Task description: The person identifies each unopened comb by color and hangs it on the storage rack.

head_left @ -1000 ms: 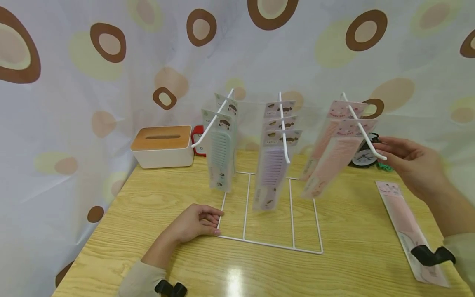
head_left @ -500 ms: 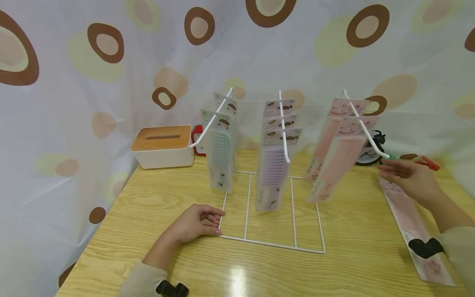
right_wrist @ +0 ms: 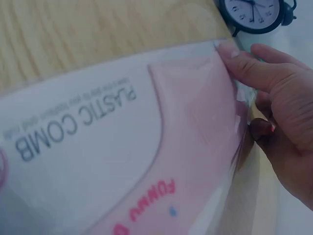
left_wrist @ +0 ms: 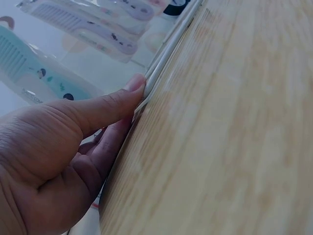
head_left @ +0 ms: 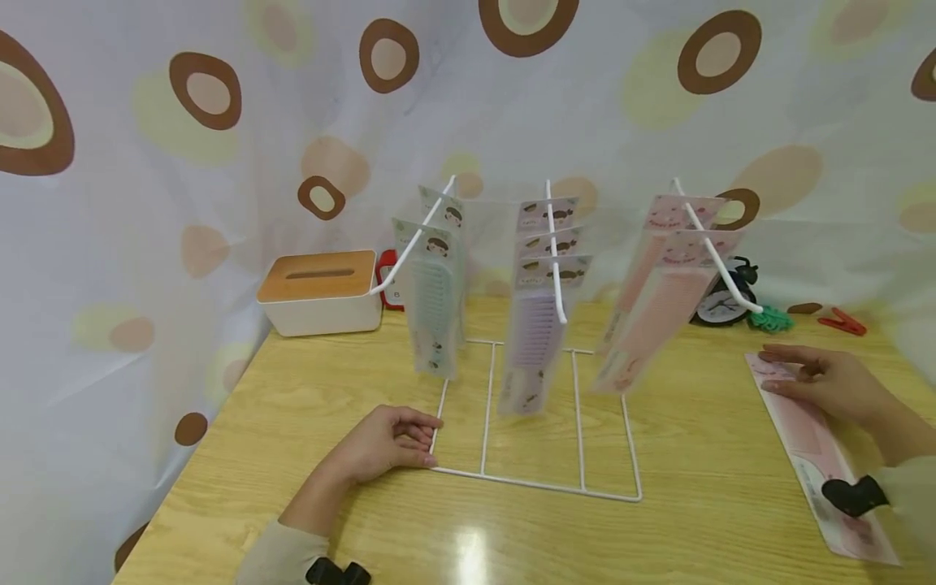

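At the front left corner of a white wire rack [head_left: 541, 483], my left hand [head_left: 387, 435] holds the base; in the left wrist view its thumb [left_wrist: 122, 98] presses the wire. Packaged combs hang from the rack's three arms: mint [head_left: 431, 301], purple [head_left: 537, 317] and pink [head_left: 669, 296]. Another packaged pink comb [head_left: 797, 439] lies flat on the table at the right. Over its far end is my right hand [head_left: 841, 386], thumb and index finger apart. The right wrist view has the thumb [right_wrist: 239, 58] at the edge of the clear wrapper.
A white tissue box with a wooden lid [head_left: 318, 296] and a red clock [head_left: 391, 280] stand at the back left. Behind the pink combs are a black alarm clock [head_left: 724, 305], a green coil [head_left: 770, 318] and a red clip [head_left: 842, 322]. A patterned curtain [head_left: 468, 97] hangs behind.
My right hand has come down from beside the tip of the rack's right arm to the far end of the lying pink comb packet. My left hand stays at the rack's corner.
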A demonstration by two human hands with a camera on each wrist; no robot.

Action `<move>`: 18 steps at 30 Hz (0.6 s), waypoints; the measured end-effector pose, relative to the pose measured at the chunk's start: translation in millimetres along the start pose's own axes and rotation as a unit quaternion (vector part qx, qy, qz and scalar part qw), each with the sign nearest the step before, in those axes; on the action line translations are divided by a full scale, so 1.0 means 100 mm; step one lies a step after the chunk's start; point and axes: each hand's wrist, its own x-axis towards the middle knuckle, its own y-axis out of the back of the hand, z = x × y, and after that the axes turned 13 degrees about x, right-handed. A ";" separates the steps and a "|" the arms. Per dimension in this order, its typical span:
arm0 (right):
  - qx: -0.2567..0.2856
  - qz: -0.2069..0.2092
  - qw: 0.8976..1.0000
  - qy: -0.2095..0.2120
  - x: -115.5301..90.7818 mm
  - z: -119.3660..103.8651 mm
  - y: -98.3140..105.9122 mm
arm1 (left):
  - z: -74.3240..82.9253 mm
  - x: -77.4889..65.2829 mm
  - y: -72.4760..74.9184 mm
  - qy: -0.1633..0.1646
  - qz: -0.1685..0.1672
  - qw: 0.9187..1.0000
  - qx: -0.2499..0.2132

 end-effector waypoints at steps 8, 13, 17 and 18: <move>-0.069 -0.004 0.996 -0.047 0.05 0.01 0.00 | -0.02 -0.02 -0.01 -0.006 -0.001 1.000 -0.005; -0.059 0.024 0.995 -0.073 0.03 0.05 -0.05 | -0.03 -0.01 0.00 -0.008 -0.002 1.000 -0.005; -0.011 0.052 0.995 -0.084 0.00 0.07 -0.11 | -0.02 -0.01 0.00 -0.008 -0.003 1.000 -0.002; 0.003 0.055 0.995 -0.081 -0.01 0.06 -0.12 | -0.02 0.00 0.00 -0.007 -0.003 1.000 -0.001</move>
